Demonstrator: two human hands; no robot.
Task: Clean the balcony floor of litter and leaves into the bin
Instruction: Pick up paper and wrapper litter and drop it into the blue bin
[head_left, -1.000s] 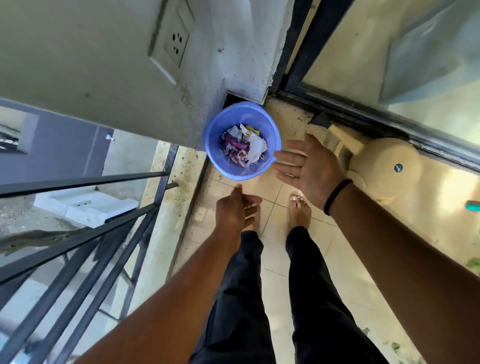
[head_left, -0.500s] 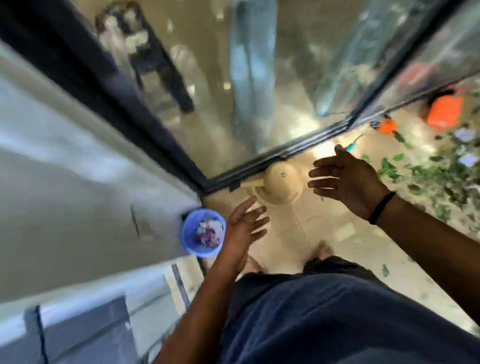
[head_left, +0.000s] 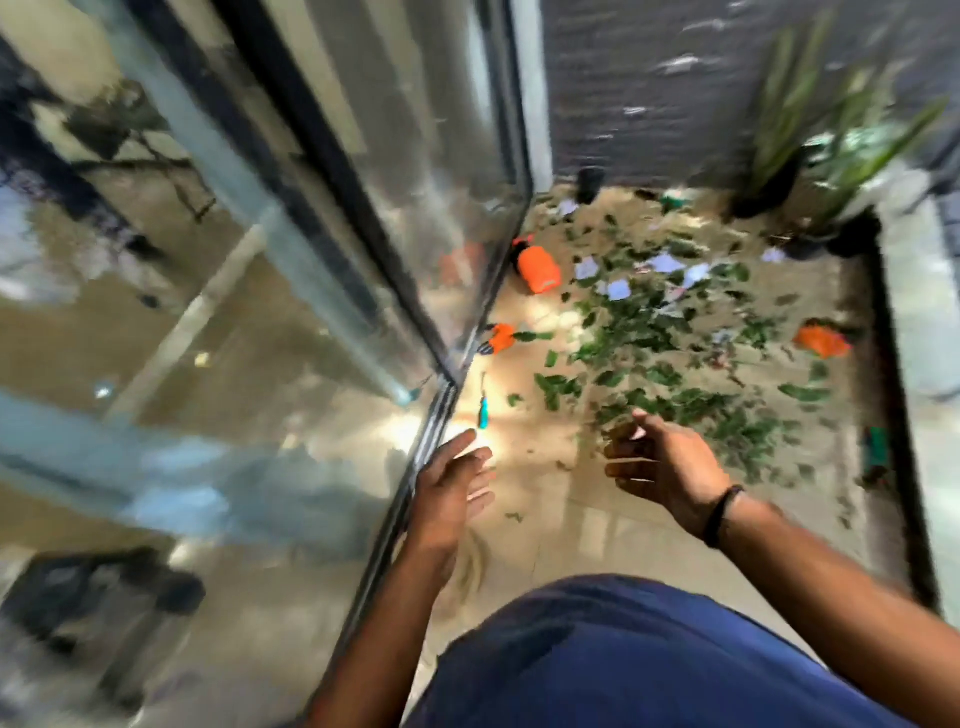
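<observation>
The view is blurred by motion. Green leaves (head_left: 670, 400) lie scattered thickly over the beige tiled balcony floor (head_left: 550, 499), mixed with white and pale paper scraps (head_left: 618, 289). My left hand (head_left: 452, 488) hangs over the floor beside the glass door track, fingers straight and holding nothing. My right hand (head_left: 660, 462) is held out above the near edge of the leaves, fingers loosely spread and empty, a black band on its wrist. The bin is out of view.
A sliding glass door (head_left: 291, 249) runs along the left. An orange container (head_left: 537, 267), a smaller orange item (head_left: 501, 336), a teal-handled tool (head_left: 483, 410) and an orange piece (head_left: 821, 340) lie on the floor. Potted plants (head_left: 810, 156) stand at the far right.
The view has swung right, away from the blue bin in the corner, to the littered stretch of floor. Both hands stayed empty and now reach toward the leaves.
</observation>
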